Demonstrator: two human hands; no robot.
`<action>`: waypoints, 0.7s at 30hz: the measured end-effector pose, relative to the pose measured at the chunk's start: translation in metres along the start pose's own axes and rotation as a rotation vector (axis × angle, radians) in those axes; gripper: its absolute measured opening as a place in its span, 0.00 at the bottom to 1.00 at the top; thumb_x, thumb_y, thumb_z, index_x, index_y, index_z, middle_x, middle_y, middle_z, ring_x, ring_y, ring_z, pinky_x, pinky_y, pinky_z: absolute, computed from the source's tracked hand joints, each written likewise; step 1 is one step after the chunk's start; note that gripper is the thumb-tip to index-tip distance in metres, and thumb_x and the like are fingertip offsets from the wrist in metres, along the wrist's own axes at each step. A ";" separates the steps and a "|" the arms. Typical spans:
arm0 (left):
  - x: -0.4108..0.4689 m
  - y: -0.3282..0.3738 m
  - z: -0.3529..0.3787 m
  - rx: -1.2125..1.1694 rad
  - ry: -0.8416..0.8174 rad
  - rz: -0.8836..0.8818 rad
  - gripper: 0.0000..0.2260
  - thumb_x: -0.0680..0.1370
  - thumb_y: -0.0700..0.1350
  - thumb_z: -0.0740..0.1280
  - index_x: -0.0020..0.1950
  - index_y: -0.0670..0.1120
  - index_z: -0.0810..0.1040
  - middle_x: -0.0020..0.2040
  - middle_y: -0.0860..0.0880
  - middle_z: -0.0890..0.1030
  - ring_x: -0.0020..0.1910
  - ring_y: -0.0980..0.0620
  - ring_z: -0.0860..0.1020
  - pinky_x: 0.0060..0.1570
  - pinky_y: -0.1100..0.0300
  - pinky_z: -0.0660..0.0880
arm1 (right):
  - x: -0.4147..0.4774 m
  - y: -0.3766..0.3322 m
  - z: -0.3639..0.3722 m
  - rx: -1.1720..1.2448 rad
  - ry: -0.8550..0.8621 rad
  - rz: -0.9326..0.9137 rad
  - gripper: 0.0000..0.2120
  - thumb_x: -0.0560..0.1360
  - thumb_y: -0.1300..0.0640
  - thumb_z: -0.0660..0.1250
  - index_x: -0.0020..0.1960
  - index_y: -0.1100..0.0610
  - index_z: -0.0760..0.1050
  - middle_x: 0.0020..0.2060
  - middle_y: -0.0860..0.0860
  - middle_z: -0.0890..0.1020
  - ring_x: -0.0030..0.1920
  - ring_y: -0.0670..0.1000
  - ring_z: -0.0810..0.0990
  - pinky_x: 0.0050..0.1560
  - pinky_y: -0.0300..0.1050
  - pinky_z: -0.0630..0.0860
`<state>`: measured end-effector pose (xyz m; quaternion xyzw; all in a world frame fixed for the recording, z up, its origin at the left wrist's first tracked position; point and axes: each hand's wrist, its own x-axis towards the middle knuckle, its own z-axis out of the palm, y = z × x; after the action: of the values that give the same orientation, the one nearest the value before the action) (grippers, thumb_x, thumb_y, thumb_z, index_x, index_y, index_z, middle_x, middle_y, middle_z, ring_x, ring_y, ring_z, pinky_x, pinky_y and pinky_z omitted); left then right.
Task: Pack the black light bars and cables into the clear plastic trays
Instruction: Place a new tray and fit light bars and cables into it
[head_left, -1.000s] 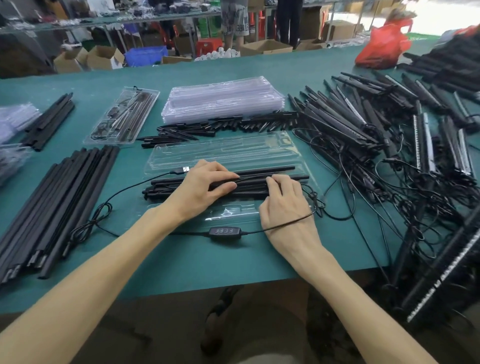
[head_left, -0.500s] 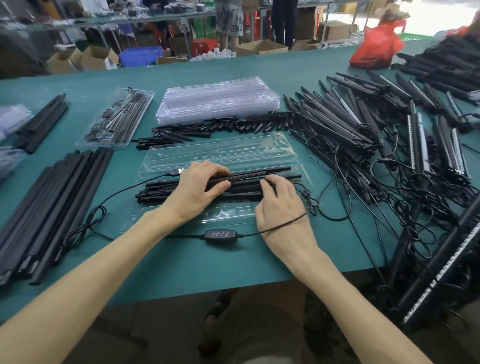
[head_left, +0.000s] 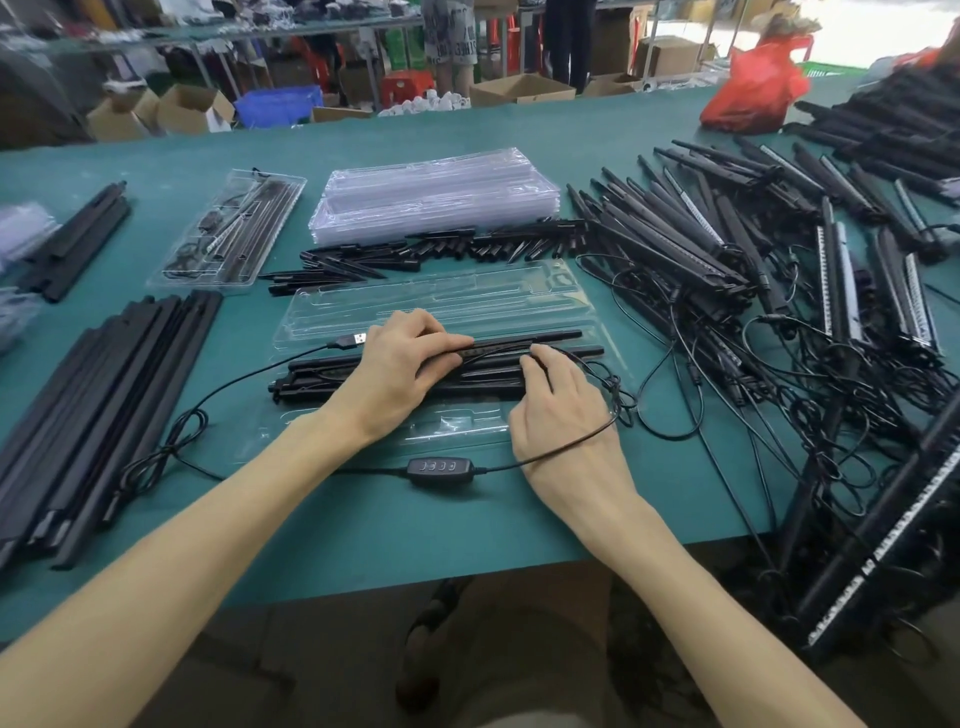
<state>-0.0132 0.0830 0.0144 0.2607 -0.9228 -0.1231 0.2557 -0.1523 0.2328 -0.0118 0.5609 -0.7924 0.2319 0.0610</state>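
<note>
Two hands (head_left: 400, 369) rest on one open clear tray (head_left: 436, 306); one filled tray (head_left: 228, 228) and one stack of empty trays (head_left: 436, 192) lie beyond. One inline controller (head_left: 440, 470) shows. The loose light bars (head_left: 727, 234) are too many to count.

Black light bars (head_left: 561, 358) bundled lengthwise across open clear tray (head_left: 436, 306). Cable (head_left: 218, 384) with USB plug, inline controller (head_left: 440, 470) trails loose on bench, front-left of tray.

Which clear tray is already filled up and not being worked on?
The packed tray on the far left, holding bars and cable. The open tray under the hands is half-filled, and the stack of trays is empty.
</note>
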 end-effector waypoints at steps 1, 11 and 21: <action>0.000 0.001 0.000 -0.014 -0.022 0.009 0.13 0.81 0.45 0.67 0.66 0.49 0.81 0.52 0.48 0.77 0.54 0.49 0.71 0.63 0.51 0.65 | 0.000 0.000 0.000 0.003 0.000 -0.007 0.23 0.79 0.57 0.55 0.71 0.65 0.70 0.71 0.58 0.72 0.74 0.56 0.68 0.69 0.50 0.69; -0.002 0.003 -0.005 0.053 -0.149 0.022 0.21 0.80 0.56 0.60 0.70 0.52 0.79 0.58 0.50 0.76 0.59 0.49 0.71 0.64 0.42 0.65 | -0.001 -0.001 0.001 -0.006 -0.006 -0.007 0.28 0.78 0.54 0.48 0.72 0.65 0.69 0.72 0.58 0.72 0.75 0.56 0.67 0.71 0.52 0.69; -0.002 -0.016 -0.026 -0.015 -0.175 0.019 0.13 0.82 0.48 0.64 0.63 0.46 0.83 0.53 0.51 0.79 0.55 0.51 0.75 0.62 0.53 0.72 | 0.001 0.001 0.001 -0.014 -0.030 -0.016 0.24 0.80 0.57 0.54 0.74 0.63 0.68 0.73 0.56 0.71 0.76 0.54 0.66 0.73 0.50 0.66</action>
<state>0.0086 0.0681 0.0299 0.2380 -0.9431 -0.1500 0.1774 -0.1534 0.2324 -0.0125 0.5700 -0.7904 0.2177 0.0549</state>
